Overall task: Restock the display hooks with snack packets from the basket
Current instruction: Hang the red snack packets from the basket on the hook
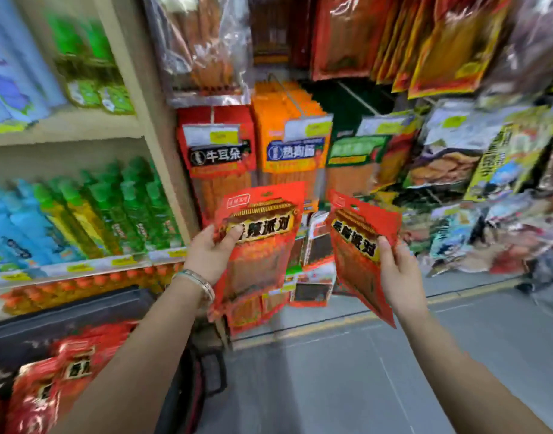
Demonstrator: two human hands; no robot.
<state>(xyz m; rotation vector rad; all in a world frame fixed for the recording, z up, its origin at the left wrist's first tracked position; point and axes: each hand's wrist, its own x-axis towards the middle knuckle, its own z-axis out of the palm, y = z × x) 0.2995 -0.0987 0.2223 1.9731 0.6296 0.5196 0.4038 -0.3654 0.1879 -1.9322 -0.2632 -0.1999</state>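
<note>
My left hand point(211, 250) grips a red snack packet point(262, 236) by its left edge, thumb across the black-and-yellow label. My right hand point(399, 274) holds a second red packet point(358, 245) of the same kind by its right edge, tilted to the left. Both packets are raised in front of the display hooks point(281, 89), where red, orange and green packets hang in rows. The dark basket point(90, 311) sits at the lower left with several more red packets point(59, 380) inside.
A shelf unit point(156, 145) on the left carries green and blue bottles. More hanging snack bags point(475, 158) crowd the right side. Small packets point(314, 277) hang low behind my hands. Grey floor point(347, 371) spreads below.
</note>
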